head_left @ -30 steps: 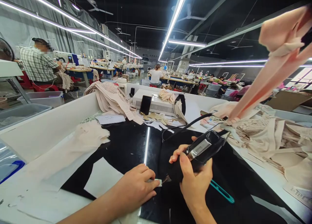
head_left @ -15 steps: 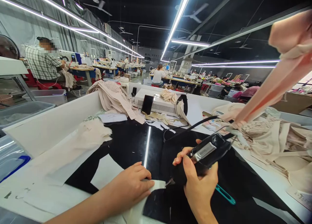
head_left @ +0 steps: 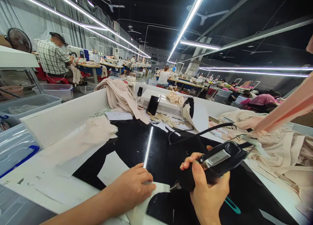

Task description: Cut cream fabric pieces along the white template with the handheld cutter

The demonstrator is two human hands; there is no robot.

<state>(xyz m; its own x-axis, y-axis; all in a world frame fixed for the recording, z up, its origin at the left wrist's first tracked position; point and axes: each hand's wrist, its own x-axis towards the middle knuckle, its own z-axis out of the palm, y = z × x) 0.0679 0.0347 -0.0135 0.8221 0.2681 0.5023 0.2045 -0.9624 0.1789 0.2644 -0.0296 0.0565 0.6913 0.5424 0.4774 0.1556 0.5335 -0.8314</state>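
Observation:
My right hand (head_left: 207, 194) is wrapped round a black corded hand tool (head_left: 215, 164) with a metal plate on top, its small tip (head_left: 174, 186) pointing down-left at the edge of a white fabric strip (head_left: 158, 189). My left hand (head_left: 130, 187) lies on that strip with fingers curled, pressing it onto the glossy black worktop (head_left: 132, 141). The tool's black cable (head_left: 195, 135) loops away towards the back of the table.
Beige garments (head_left: 281, 153) are piled at the right, more (head_left: 119, 94) at the back left beside a white box unit (head_left: 162, 105) and a phone (head_left: 153, 104). A teal snipper (head_left: 232, 206) lies under my right hand. White side walls (head_left: 63, 117) bound the table. People sit at sewing tables beyond.
The view has shifted, so everything sits a little further right. My left hand has drawn the white strip further across the black top; my right hand keeps the tool's tip at the strip's edge.

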